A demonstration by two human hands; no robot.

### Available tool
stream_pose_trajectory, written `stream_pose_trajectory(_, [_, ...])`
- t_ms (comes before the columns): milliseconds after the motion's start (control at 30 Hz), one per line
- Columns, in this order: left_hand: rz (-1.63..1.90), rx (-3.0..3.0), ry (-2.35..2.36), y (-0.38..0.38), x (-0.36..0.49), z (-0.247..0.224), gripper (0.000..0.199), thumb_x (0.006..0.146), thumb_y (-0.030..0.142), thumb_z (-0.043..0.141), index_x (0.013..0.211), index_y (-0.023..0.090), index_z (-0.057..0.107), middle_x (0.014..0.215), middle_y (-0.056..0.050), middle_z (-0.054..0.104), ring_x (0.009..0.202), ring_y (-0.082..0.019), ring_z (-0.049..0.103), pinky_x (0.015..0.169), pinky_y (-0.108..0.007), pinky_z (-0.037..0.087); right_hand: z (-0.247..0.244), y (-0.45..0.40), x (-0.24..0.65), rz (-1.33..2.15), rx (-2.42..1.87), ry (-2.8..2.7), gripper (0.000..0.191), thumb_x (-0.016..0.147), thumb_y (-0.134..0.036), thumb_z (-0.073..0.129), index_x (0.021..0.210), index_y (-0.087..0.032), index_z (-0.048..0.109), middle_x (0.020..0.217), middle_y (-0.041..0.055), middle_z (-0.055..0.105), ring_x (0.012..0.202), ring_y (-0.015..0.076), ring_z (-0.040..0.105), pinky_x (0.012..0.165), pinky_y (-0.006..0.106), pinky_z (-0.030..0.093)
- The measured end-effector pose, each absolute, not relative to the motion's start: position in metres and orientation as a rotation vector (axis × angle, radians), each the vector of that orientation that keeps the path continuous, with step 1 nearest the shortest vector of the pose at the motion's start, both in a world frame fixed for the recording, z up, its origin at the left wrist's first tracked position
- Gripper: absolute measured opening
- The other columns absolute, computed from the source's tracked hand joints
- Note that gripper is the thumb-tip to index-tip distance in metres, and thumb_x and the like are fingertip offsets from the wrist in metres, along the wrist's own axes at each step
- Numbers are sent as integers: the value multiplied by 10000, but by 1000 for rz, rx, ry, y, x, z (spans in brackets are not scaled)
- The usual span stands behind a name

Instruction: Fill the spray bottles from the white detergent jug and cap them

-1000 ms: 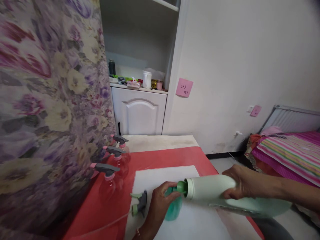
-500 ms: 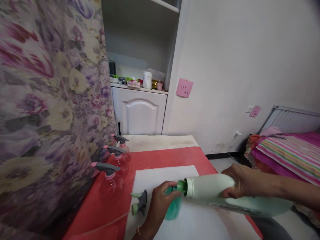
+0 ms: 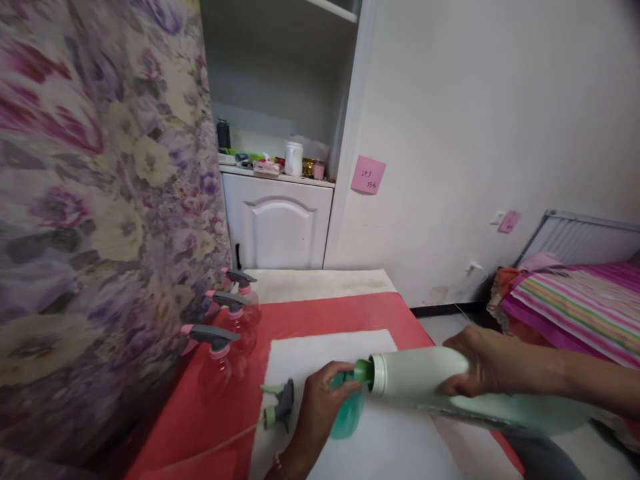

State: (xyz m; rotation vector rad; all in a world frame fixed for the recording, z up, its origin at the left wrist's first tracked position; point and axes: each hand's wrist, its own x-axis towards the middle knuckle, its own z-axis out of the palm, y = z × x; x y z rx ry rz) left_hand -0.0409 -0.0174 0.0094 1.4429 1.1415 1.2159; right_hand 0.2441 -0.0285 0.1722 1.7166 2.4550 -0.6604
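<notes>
My right hand (image 3: 470,367) is wrapped round a big pale green bottle (image 3: 420,377), tipped nearly level with its threaded mouth to the left. A green spout (image 3: 363,372) sticks out of that mouth. My left hand (image 3: 323,403) is closed round the top of a clear green bottle (image 3: 349,415), right at the spout; its fingers hide the bottle's opening. Whether liquid is flowing I cannot tell. A grey and green spray trigger head (image 3: 280,405) with a thin tube lies left of my left hand.
Several clear spray bottles with pink collars, the nearest one (image 3: 220,363) included, line the table's left side. White paper (image 3: 300,353) lies on the red table cover (image 3: 345,313). A floral curtain (image 3: 125,200) hangs left; a bed (image 3: 575,293) stands right.
</notes>
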Motion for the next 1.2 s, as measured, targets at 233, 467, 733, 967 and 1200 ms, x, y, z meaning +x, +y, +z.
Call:
stream_pose_trajectory(233, [1210,1426,1144,-18,-40,10,190,680,242,664,850,196,736,899,-49,769,902,-242,682,813,-304,509,177,-31,239,-652,1732,2444,352,732,-531,686,806,-187,688,612,-15,627,513,116,550,421,191,318])
stream_pose_trajectory(467, [1202,1444,1154,-17,-40,6,192,687,238,654,859,200,732,897,-43,766,889,-236,679,821,-310,505,182,-33,235,-632,1737,2434,358,740,-546,677,803,-194,683,622,-16,637,518,116,563,431,193,327])
stream_pose_trajectory(733, [1212,1428,1152,-18,-40,10,181,676,236,665,838,200,737,871,-33,765,870,-230,678,797,-298,500,179,-31,237,-626,1720,2457,371,736,-555,677,783,-187,681,593,-18,617,489,108,532,416,198,310])
stream_pose_trajectory(967, [1212,1439,1164,-17,-40,7,187,678,235,667,845,192,737,885,-42,764,893,-235,676,829,-309,494,182,-33,233,-600,1718,2432,358,746,-533,666,795,-178,674,612,-21,605,518,110,541,434,194,313])
stream_pose_trajectory(1200, [1211,1426,1147,-16,-40,4,193,683,238,671,860,199,736,890,-39,761,893,-237,676,837,-314,502,188,-35,228,-607,1733,2419,289,748,-463,671,768,-175,658,597,-25,592,513,102,522,434,188,294])
